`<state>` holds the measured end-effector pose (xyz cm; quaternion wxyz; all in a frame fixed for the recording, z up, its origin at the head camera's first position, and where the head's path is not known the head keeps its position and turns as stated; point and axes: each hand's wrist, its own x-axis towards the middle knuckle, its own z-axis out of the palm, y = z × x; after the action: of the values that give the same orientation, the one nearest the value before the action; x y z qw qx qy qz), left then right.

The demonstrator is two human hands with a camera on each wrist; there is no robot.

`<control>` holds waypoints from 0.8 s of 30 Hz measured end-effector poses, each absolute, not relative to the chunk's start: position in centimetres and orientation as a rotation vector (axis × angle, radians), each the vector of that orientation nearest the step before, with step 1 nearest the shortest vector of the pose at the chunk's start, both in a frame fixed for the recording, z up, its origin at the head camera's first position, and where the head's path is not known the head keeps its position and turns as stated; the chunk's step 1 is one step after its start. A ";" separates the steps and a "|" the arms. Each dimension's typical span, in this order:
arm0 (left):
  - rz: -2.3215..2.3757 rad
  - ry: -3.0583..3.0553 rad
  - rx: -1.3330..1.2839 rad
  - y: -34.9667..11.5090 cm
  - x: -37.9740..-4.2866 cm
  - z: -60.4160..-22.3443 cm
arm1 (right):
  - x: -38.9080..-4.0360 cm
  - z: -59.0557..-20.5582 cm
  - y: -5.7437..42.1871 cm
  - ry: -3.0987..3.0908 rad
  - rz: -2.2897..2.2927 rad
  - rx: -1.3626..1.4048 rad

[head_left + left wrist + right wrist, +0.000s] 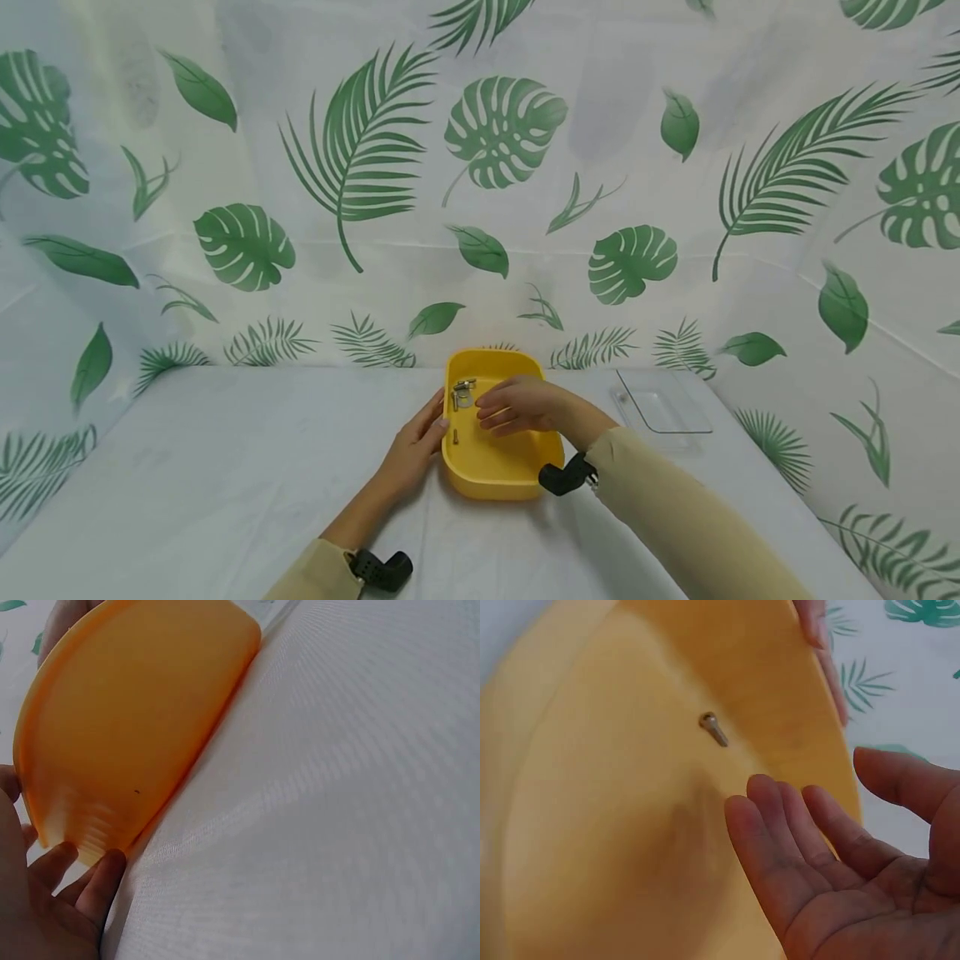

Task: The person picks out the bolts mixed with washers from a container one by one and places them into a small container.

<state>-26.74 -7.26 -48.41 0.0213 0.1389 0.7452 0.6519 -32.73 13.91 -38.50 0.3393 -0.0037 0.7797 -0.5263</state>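
Observation:
A yellow plastic basin [487, 460] with rounded corners rests on the white cloth. On its left side my left hand [418, 440] grips the wall, thumb at the rim and fingers along the outside. The left wrist view has those fingertips [109, 874] against the outer wall. Over the basin hovers my right hand [521, 404], palm bared, fingers loosely extended and holding nothing. Several small metal pieces [462, 392] lie together by the left wall inside. Apart from them is a single screw [714, 729], which sits near the wall, off the right fingertips.
A clear, shallow transparent box or lid [663, 408] lies on the cloth to the right of the basin, behind the right forearm. Leaf-printed fabric [517, 267] hangs behind and at both sides. Each wrist wears a black camera mount [382, 571].

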 end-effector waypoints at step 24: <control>2.078 2.240 0.395 -7.4 -27.0 -48.4 | -32.0 -40.4 11.3 1.954 -1.351 0.005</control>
<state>-27.03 -7.36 -48.41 0.0301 0.1281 0.7267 0.6742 -32.00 11.32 -40.43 0.3738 0.0020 0.7629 -0.5274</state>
